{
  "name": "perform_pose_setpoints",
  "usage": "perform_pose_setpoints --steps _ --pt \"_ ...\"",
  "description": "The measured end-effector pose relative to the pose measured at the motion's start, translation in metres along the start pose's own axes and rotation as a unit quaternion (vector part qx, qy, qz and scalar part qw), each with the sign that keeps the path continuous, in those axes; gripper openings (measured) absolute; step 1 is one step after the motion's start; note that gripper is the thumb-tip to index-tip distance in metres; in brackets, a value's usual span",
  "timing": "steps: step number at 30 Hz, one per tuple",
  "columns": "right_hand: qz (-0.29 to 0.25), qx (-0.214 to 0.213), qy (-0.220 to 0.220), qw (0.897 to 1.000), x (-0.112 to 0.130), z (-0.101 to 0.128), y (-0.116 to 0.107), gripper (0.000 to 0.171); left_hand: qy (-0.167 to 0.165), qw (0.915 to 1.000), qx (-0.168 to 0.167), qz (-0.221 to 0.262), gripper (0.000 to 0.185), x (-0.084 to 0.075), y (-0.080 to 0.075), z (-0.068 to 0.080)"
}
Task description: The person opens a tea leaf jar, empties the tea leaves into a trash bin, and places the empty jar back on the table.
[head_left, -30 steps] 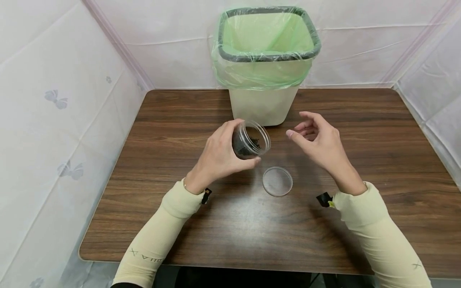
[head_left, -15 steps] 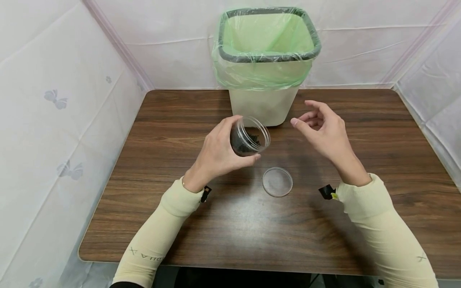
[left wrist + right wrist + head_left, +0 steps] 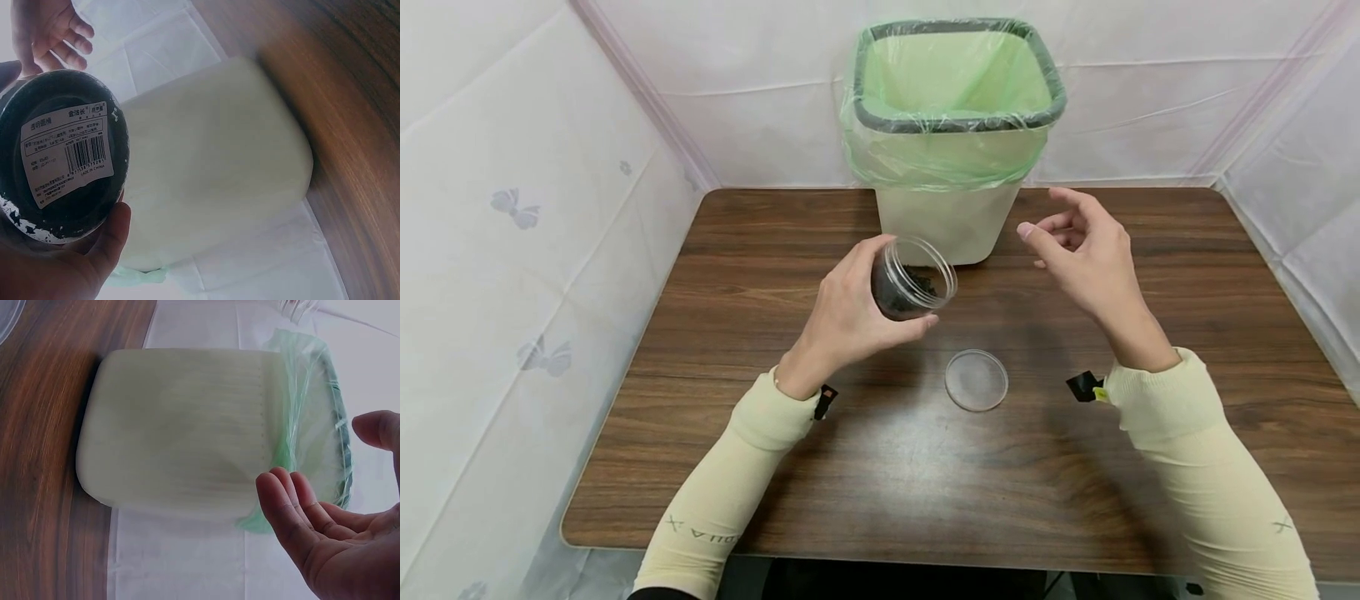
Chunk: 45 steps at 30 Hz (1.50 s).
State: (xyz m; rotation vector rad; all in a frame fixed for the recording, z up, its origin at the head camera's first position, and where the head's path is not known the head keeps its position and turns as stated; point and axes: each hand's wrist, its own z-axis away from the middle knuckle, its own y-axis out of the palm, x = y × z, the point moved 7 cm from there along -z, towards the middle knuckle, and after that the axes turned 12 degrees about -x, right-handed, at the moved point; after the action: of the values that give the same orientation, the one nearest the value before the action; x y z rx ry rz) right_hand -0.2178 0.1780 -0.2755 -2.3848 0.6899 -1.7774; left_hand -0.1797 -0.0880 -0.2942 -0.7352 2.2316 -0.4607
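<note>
"If the check starts at the near edge, what is recorded?"

"Two pale yellow sleeves point(image 3: 1195, 454) extend over a brown wood-grain surface point(image 3: 925, 508). Beyond them a clear round lid point(image 3: 976, 380) lies flat on it, apart from both hands."

"Position of the jar?"

"The clear jar point(image 3: 886, 292) is held above the surface, tilted, its open threaded mouth facing right and upward. Dark loose matter point(image 3: 917, 282) sits inside. The left hand point(image 3: 848, 317) has it, fingers and thumb clamped round the side. The left wrist view shows a printed label point(image 3: 69, 153) with a barcode on the base."

"Right hand?"

"The right hand point(image 3: 1093, 258) is raised, well apart from the jar; thumb and loosely bent fingers stand apart."

"Farther out?"

"A cream bin point(image 3: 951, 218) stands upright on the surface, a green liner point(image 3: 943, 162) folded over its dark grey rim point(image 3: 962, 123). White sheeting point(image 3: 767, 137) hangs behind."
</note>
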Motion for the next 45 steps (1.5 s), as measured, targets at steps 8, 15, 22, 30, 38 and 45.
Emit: perform_pose_setpoints --steps 8,15,22,30,38,45 --pt "-0.011 -0.005 0.009 1.000 0.002 -0.009 -0.005 0.059 -0.004 0.9999 -0.007 0.009 0.093 0.000 -0.005 -0.005" --pt "-0.019 -0.009 0.025 0.999 0.004 -0.018 -0.009 0.060 -0.008 0.9999 -0.008 0.008 0.093 -0.001 -0.009 -0.010" --pt "-0.029 -0.003 0.041 0.999 0.005 -0.026 -0.011 0.061 -0.012 0.9998 -0.007 0.013 0.093 -0.001 -0.012 -0.014" --pt "-0.062 -0.002 0.056 0.997 0.011 -0.033 -0.013 0.060 -0.018 0.9998 -0.009 0.000 0.096 0.000 -0.016 -0.018" --pt "-0.079 0.004 0.077 0.994 0.015 -0.040 -0.014 0.061 -0.016 0.9997 -0.014 0.007 0.093 -0.001 -0.019 -0.023" --pt "-0.093 0.001 0.091 0.992 0.014 -0.049 -0.015 0.059 -0.020 0.9997 -0.014 0.007 0.094 -0.001 -0.022 -0.026"
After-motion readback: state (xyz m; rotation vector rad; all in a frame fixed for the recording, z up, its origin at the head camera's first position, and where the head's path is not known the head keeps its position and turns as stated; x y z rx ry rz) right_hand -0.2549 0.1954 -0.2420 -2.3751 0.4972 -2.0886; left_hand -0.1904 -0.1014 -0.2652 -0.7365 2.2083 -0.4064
